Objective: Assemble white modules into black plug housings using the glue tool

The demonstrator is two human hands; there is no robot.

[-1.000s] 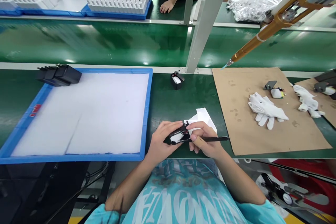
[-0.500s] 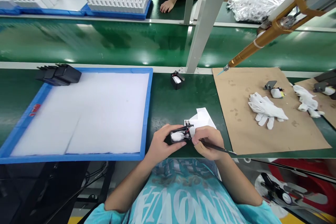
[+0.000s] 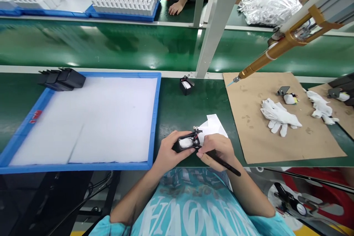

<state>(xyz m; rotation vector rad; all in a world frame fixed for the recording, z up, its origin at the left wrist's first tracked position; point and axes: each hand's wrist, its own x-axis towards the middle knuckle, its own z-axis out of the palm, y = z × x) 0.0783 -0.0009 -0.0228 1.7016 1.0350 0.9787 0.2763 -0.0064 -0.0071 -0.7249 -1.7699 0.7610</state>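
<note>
Between the fingers of my left hand (image 3: pixel 172 149) lies a small black plug-in power adapter case (image 3: pixel 181 149), uncovered, with a white block and thin wires showing inside. Its prongs point away from me at the right end. My right hand (image 3: pixel 218 150) is closed around slim black tweezers (image 3: pixel 225 165). Their tip reaches the right end of the case, partly hidden by my fingers, and the back end points toward my right forearm. Just beyond my hands lies a folded white paper (image 3: pixel 213 125).
A blue-rimmed tray (image 3: pixel 155 118) with black adapters (image 3: pixel 65 78) at its corner lies left. Another uncovered adapter (image 3: pixel 186 85) stands ahead. White gloves (image 3: pixel 280 116) rest on cardboard (image 3: pixel 256 143) at right, below a hanging orange tool (image 3: pixel 260 59). Co-workers' hands (image 3: pixel 176 8) are across the bench.
My right hand has shifted slightly left and turned, so the tweezers now slope more steeply down toward me. My left hand keeps its hold on the adapter case. One co-worker's hand has drawn back.
</note>
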